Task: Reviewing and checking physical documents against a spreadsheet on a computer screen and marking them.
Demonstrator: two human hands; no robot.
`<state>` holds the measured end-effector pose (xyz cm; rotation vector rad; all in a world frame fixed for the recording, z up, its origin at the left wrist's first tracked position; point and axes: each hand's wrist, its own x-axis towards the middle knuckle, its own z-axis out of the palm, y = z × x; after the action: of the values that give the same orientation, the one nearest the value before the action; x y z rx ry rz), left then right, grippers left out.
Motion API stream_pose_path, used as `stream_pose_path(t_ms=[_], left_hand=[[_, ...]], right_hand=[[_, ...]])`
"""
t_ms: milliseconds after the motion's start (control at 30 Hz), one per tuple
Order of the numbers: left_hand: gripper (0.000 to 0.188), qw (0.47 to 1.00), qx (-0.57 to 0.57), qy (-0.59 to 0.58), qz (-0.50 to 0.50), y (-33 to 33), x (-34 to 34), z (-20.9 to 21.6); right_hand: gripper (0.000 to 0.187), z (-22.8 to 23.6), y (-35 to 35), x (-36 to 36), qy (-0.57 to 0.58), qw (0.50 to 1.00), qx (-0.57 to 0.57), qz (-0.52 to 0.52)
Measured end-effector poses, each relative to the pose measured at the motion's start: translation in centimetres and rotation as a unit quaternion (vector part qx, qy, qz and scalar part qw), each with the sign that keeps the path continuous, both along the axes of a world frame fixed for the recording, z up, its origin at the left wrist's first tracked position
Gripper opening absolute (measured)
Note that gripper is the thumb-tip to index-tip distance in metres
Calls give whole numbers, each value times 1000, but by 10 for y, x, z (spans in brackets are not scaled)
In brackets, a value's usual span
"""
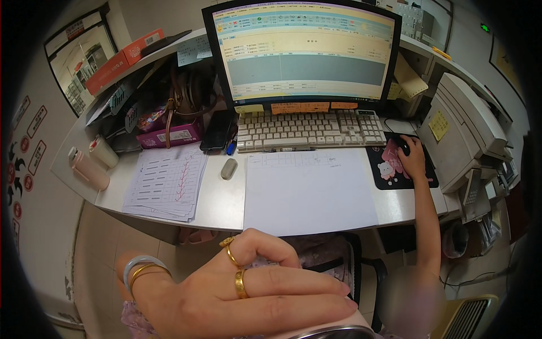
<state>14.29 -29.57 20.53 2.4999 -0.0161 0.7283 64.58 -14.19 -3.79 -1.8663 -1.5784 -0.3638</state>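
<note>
Close up at the lower middle, my left hand (226,294) is wrapped round a pale pink cup (316,329) with a shiny metal rim. Only a small part of the cup shows at the lower edge. Gold rings and bangles are on this hand and wrist. Farther off on the right, my right hand (414,161) rests on a black computer mouse (403,147), its fingers bent over it. The mouse is on a dark mouse pad (388,179) with a pink cartoon print. A white keyboard (305,131) lies left of the pad, below a lit monitor (305,51).
On the white desk lie a large paper sheet (310,195), marked papers (164,183) and a small grey oval object (228,169). A pink bottle (89,168) stands at the left edge. A printer (466,124) flanks the right side. A black phone (218,131) sits by the keyboard.
</note>
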Motion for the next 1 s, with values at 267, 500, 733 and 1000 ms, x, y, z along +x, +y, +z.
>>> stream_pose_path(t_ms=[267,500,733,1000], left_hand=[[62,1000,5,-9,1,-1,1,0],[61,1000,0,3,6,-2,0,0],[59,1000,13,2,6,-5,2,2],[57,1000,11,-1,1,-2,4,3]], right_hand=[[44,-2,0,2,0,1000,0,-23],[44,2,0,-3,12,999,-13,-36],[43,0,2,1,-3,999,-2,-32],[44,0,-1,1,4,999,-11,-34]])
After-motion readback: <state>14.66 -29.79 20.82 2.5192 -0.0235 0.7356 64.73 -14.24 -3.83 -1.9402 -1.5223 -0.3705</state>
